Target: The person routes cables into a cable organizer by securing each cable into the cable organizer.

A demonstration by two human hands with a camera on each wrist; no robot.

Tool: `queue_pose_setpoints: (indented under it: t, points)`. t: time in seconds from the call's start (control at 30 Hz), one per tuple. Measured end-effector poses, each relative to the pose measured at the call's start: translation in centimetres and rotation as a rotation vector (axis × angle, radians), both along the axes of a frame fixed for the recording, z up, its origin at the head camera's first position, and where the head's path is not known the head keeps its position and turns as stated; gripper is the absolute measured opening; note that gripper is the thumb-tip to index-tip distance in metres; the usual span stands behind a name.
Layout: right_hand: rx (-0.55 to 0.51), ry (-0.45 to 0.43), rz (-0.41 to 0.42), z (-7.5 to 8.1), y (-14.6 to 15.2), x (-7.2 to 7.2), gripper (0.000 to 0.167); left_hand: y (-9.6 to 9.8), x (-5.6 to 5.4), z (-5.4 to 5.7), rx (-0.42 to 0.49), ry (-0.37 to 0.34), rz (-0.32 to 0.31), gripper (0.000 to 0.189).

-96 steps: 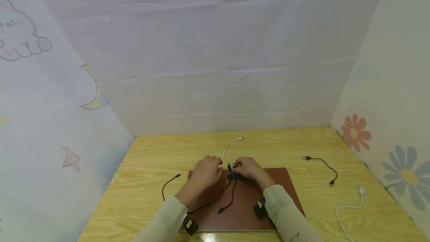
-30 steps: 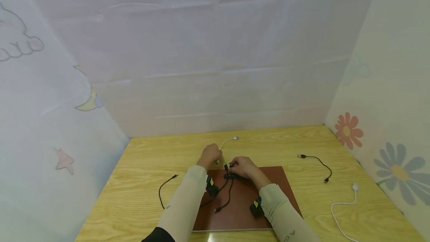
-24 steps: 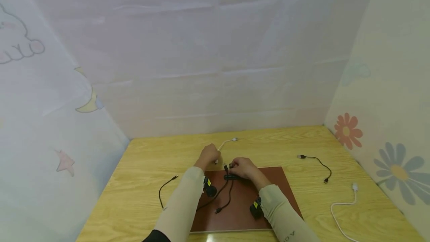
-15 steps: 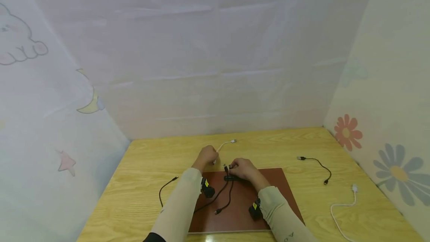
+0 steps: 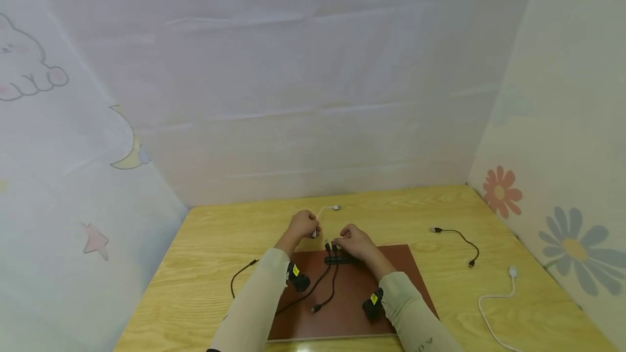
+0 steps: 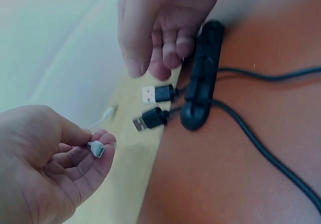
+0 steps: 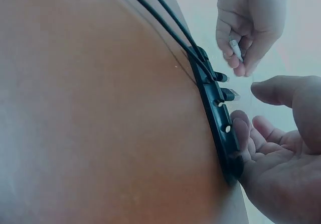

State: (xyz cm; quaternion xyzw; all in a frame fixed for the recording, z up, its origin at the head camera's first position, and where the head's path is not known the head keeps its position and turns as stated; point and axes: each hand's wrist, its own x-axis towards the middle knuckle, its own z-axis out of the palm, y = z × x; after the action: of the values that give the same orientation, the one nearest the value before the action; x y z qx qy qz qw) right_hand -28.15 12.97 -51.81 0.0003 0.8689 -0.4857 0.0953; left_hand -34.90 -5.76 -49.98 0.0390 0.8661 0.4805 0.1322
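Note:
My left hand [image 5: 304,225] pinches the small-plug end [image 6: 97,148] of a white USB cable between thumb and fingers, beyond the board's far edge. That cable [image 5: 323,209] trails back to its other plug on the wood. A black cable holder [image 6: 201,76] lies along the far edge of a brown board [image 5: 362,308]. Two black USB cables run through its slots, their metal USB plugs [image 6: 149,94] jutting past the edge. My right hand [image 7: 291,143] is at the holder's right part, thumb and fingers apart with nothing between them, fingertips right beside the holder.
A short black cable [image 5: 459,234] and a white cable [image 5: 495,295] lie on the wooden table [image 5: 220,254] to the right. Another black cable [image 5: 238,273] lies left of the board, partly behind my left sleeve. Patterned cloth walls [image 5: 303,124] stand behind and at both sides.
My left hand has gone from over the board to the white cable, taken its near end and drawn it slightly left. My right thumb and fingers have parted from the second black plug.

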Motion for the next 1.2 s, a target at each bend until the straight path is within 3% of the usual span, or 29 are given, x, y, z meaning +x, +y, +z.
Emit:
queue_pose_setpoints:
  t: [0.17, 0.33, 0.87, 1.2]
  points:
    - [-0.108, 0.002, -0.028, 0.0, 0.3, 0.1, 0.023, 0.5, 1.0, 1.5, 0.074, 0.025, -0.028, 0.009]
    - [-0.237, -0.008, -0.076, 0.2, 0.3, 0.0, 0.019, 0.4, 1.5, 2.6, 0.1, 0.029, -0.041, 0.019]
    - [-0.552, -0.015, -0.063, 1.3, 0.0, -0.5, 0.047, 0.1, 4.7, 5.6, 0.151, 0.153, -0.093, 0.012]
    - [-0.728, -0.089, -0.097, 1.7, 0.6, -0.2, 0.067, 0.2, 8.3, 6.2, 0.164, 0.234, -0.19, 0.01]
